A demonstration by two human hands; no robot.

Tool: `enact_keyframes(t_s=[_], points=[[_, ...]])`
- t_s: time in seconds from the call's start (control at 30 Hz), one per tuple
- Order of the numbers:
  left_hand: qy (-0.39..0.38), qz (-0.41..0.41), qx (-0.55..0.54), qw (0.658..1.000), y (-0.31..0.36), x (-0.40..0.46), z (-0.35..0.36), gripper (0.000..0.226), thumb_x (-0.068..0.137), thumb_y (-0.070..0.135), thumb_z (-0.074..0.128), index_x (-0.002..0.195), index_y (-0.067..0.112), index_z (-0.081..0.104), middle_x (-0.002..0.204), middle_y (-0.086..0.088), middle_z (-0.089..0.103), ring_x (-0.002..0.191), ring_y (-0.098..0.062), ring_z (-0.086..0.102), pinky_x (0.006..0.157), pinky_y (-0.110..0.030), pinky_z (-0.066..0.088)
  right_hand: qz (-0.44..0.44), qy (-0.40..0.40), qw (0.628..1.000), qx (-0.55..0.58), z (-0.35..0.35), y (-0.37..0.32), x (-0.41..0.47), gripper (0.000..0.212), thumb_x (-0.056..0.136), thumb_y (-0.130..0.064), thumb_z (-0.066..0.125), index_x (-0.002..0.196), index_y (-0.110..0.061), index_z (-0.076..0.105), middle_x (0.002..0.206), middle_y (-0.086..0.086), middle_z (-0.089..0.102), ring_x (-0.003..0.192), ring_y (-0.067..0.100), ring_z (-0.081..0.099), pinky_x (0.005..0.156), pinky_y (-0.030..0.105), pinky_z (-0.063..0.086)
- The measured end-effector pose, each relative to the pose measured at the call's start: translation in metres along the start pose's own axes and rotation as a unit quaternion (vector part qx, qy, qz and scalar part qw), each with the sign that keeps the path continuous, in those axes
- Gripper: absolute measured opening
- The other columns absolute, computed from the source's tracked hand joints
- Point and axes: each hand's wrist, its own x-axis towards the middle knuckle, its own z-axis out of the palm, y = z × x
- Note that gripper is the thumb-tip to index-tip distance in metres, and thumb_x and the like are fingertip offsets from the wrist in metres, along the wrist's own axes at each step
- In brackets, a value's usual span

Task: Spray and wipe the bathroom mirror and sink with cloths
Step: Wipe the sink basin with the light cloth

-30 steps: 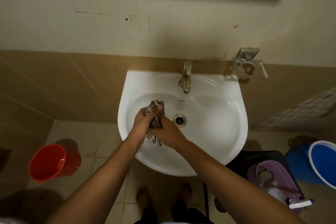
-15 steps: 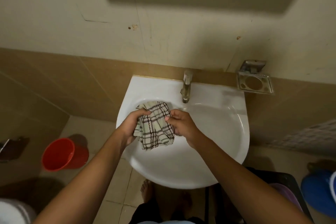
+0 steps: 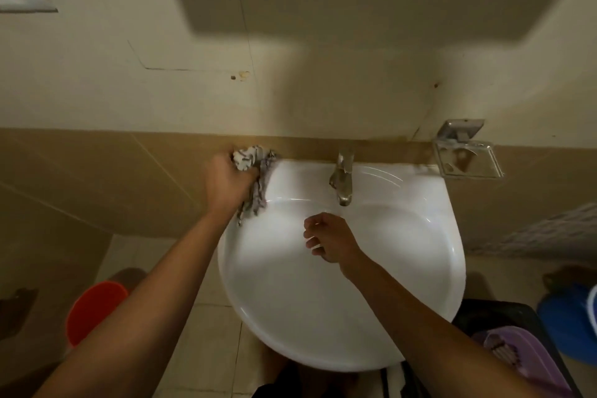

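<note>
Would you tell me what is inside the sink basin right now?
Only the right hand, empty, hovers over the sink basin; its drain is hidden beneath it. The cloth, gripped by the left hand, drapes the rim.

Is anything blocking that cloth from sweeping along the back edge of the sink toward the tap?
Only the tap itself. The left hand grips the cloth at the sink's back left corner, and the rim between looks bare. The right hand hangs over the bowl, off that path.
</note>
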Motion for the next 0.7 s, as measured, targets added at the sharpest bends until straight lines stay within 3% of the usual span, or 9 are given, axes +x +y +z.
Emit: enact_keyframes(t_s=[0.07,0.17,0.27,0.33,0.4,0.47,0.57,0.7], points=[[0.044,0.141,0.157,0.977,0.006,0.005,0.001,0.015,0.084,0.019,0.068,0.091,0.008,0.06,0.074,-0.006,0.06,0.059,-0.027,0.054,0.049,-0.03,0.035,0.001,0.028,1.0,-0.008,-0.005,0.006,-0.004,0.019,0.091,-0.004,0.057,0.081,-0.015,0.068,0.076,0.006,0.067,0.058,0.016,0.061,0.051,0.023,0.046],[-0.052,0.209,0.262,0.941,-0.017,0.004,0.027,0.024,0.083,0.017,0.063,0.104,0.006,0.061,0.095,-0.018,0.067,0.083,-0.039,0.064,0.06,-0.038,0.047,0.005,0.06,0.998,-0.013,-0.01,0.018,-0.009,0.014,0.091,-0.007,0.057,0.085,-0.013,0.068,0.077,0.008,0.067,0.06,0.017,0.06,0.057,0.028,0.048],[-0.151,0.217,0.313,0.912,-0.049,0.001,0.046,0.041,0.079,0.032,0.069,0.112,0.008,0.065,0.112,-0.013,0.067,0.106,-0.035,0.061,0.083,-0.042,0.051,0.006,0.076,0.996,-0.054,-0.013,0.029,-0.014,0.014,0.09,-0.009,0.057,0.085,-0.016,0.068,0.077,0.006,0.067,0.061,0.016,0.061,0.06,0.028,0.048],[-0.152,0.245,0.333,0.898,-0.067,0.006,0.049,0.069,0.075,0.047,0.072,0.129,0.006,0.058,0.134,-0.015,0.056,0.129,-0.036,0.047,0.107,-0.051,0.039,-0.007,0.082,0.988,-0.133,-0.016,0.039,-0.016,0.012,0.091,-0.016,0.059,0.083,-0.021,0.067,0.08,0.001,0.068,0.067,0.015,0.064,0.065,0.029,0.05],[-0.172,0.226,0.353,0.891,-0.082,0.008,0.052,0.096,0.082,0.06,0.062,0.152,0.003,0.029,0.157,-0.02,0.029,0.148,-0.039,0.02,0.122,-0.052,0.014,-0.032,0.082,0.954,-0.285,-0.02,0.052,-0.021,0.007,0.093,-0.027,0.06,0.091,-0.025,0.067,0.09,-0.001,0.068,0.084,0.019,0.067,0.078,0.03,0.05],[-0.19,0.209,0.391,0.876,-0.091,0.007,0.06,0.102,0.09,0.069,0.044,0.157,0.003,0.004,0.163,-0.023,0.009,0.152,-0.038,0.003,0.124,-0.049,-0.002,-0.048,0.058,0.901,-0.427,-0.026,0.064,-0.03,0.025,0.096,-0.039,0.058,0.116,-0.025,0.064,0.113,-0.002,0.067,0.105,0.019,0.063,0.09,0.029,0.046],[-0.179,0.226,0.389,0.875,-0.089,0.003,0.073,0.099,0.092,0.067,0.039,0.156,0.002,0.001,0.163,-0.025,0.007,0.152,-0.04,0.002,0.123,-0.05,-0.003,-0.074,-0.021,0.827,-0.557,-0.039,0.079,-0.05,0.048,0.099,-0.048,0.049,0.141,-0.024,0.047,0.139,-0.003,0.052,0.126,0.019,0.049,0.103,0.033,0.039],[-0.199,0.253,0.375,0.87,-0.072,0.002,0.094,0.092,0.094,0.06,0.042,0.157,0.003,0.005,0.164,-0.024,0.007,0.152,-0.039,0.002,0.124,-0.05,-0.002,-0.099,-0.063,0.773,-0.623,-0.06,0.092,-0.081,0.063,0.095,-0.059,0.03,0.143,-0.022,0.045,0.141,0.002,0.05,0.127,0.024,0.047,0.103,0.038,0.038]])
